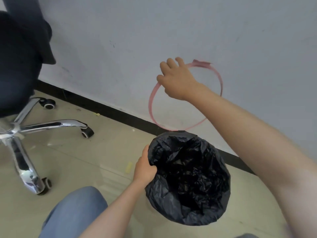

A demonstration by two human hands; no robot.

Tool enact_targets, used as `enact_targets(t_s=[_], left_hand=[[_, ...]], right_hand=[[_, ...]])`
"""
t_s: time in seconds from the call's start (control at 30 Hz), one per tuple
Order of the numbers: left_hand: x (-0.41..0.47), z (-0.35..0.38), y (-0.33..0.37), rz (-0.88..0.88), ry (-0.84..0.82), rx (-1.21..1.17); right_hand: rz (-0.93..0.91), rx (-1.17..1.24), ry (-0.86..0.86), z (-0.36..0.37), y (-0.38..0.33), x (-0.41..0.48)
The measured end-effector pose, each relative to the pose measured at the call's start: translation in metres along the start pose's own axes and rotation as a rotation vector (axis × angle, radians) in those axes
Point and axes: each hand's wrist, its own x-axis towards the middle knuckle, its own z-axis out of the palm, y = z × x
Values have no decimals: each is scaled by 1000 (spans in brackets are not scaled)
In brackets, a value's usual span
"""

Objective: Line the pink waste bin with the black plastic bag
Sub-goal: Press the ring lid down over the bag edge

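The black plastic bag (188,177) is spread inside the waste bin on the floor, and its edge is folded down over the rim, so the bin's pink walls are hidden. A thin pink ring (151,100), hinged at the bin's far rim, stands tilted up against the wall. My right hand (176,79) grips the ring's upper left arc. My left hand (145,166) clasps the bag-covered rim on the bin's left side, thumb inside.
A dark office chair (22,54) with a chrome star base (25,134) and castors stands at the left. A grey wall with a black skirting board (103,107) runs behind the bin. My knee in blue jeans (75,212) is at the bottom.
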Motion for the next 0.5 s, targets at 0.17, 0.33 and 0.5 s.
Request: enact_targets(t_s=[0.17, 0.33, 0.5], left_hand=[[3, 2, -4, -2, -5, -38], [-1, -2, -11, -83, -139, -222], [-10, -8, -18, -91, -119, -291]], right_hand=[[-33, 100, 183, -12, -16, -72], [114, 190, 135, -14, -51, -141], [147, 317, 108, -5, -100, -199]])
